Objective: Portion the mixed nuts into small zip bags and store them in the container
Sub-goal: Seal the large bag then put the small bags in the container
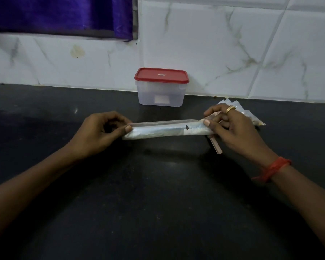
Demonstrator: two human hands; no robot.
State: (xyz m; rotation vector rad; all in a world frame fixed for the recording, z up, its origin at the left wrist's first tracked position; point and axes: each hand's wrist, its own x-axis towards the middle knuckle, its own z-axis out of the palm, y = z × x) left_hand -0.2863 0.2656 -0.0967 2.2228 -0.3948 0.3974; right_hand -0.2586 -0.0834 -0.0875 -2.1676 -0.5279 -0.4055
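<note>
A long clear zip bag [161, 129] is stretched flat just above the dark counter, with one dark speck inside near its right part. My left hand [101, 133] pinches the bag's left end and my right hand [231, 128] pinches its right end. A thin pinkish strip [216, 146] hangs down from under my right hand. Behind my right hand lie several small filled zip bags [255, 119], partly hidden by it. A clear container [160, 94] with a red lid [161, 75] on it stands against the wall, behind the bag.
The black counter [158, 194] spreads wide in front of me and to the left. A white marbled tile wall [233, 53] closes the back. A purple curtain [60, 14] hangs at the upper left.
</note>
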